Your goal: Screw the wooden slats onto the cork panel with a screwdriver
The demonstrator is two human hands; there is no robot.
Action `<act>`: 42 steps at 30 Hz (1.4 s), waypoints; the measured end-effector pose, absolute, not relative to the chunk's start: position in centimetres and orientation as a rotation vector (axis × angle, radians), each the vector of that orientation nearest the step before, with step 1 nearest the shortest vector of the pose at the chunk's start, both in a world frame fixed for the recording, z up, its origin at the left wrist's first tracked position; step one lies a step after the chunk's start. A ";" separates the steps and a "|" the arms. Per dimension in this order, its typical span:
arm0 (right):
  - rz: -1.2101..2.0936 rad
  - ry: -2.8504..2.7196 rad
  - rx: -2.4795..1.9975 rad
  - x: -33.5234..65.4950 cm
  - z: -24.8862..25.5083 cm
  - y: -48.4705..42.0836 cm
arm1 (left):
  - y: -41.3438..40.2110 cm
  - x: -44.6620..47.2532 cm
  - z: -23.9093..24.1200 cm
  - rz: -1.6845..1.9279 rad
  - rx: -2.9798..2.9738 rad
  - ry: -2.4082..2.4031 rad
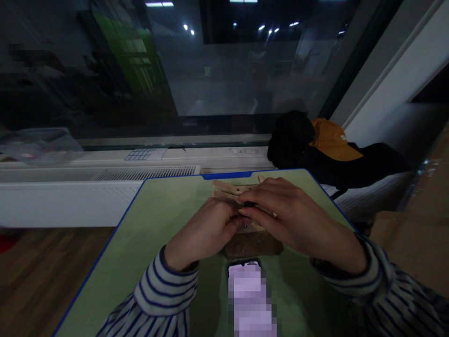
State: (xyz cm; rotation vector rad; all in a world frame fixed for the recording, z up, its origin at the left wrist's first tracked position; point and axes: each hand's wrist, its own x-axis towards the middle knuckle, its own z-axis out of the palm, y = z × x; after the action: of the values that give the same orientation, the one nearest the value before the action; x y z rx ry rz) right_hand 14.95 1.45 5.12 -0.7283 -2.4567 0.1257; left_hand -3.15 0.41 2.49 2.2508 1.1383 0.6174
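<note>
Both of my hands meet over the middle of a green table [147,243] with a blue rim. My left hand [205,231] is curled, its fingertips pinched against a small dark part that I cannot make out. My right hand [291,213] lies over flat pale wooden pieces [228,188], its fingers bent and pressed on the same small dark part. A brown cork-like slab [254,245] lies just under my hands. A phone [249,295] with a lit screen rests close to me.
A black bag [315,159] with an orange cap [333,140] sits on the sill at the back right. A white radiator ledge [105,178] runs beneath a dark window. Wooden floor [42,271] lies to the left.
</note>
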 end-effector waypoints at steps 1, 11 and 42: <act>0.131 -2.454 -0.730 14.9 5.1 1.4 | 0.4 -3.1 2.5 0.626 2.258 1.154; 0.196 -2.450 -0.768 14.9 5.4 1.1 | 0.8 -3.2 2.1 0.691 2.252 1.219; 0.228 -2.466 -0.739 14.8 5.5 0.9 | 0.7 -3.7 2.4 0.636 2.272 1.236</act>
State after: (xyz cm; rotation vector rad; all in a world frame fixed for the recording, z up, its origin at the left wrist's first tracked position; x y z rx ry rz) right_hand 14.78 0.92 5.48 -0.7385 -2.4657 0.2276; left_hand -3.66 0.66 2.43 2.2722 1.2362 0.6363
